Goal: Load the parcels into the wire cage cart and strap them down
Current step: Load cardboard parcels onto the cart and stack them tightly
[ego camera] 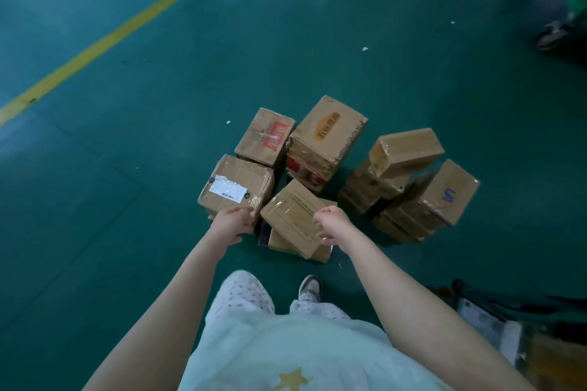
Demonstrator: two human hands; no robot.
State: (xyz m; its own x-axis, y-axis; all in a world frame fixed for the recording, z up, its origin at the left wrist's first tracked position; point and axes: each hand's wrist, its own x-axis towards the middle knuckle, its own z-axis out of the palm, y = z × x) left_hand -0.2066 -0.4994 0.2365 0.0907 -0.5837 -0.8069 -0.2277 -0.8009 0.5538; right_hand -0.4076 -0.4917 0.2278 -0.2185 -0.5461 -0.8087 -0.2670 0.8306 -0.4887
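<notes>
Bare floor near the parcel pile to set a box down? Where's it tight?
Bare green floor left of the white-label box, out to the yellow line, and beyond the orange-label box. A narrow gap splits that stack from the right stacks. Tight: boxes touch around the left hand and right hand.

Teal floor [127, 200], diagonal yellow line [104, 41], small white scraps [365, 48]

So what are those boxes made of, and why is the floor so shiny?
The boxes look like brown cardboard, matte and creased at the edges, wrapped in clear glossy tape that glints. The floor seems a smooth painted or coated green surface; it mirrors the lights faintly.
</notes>
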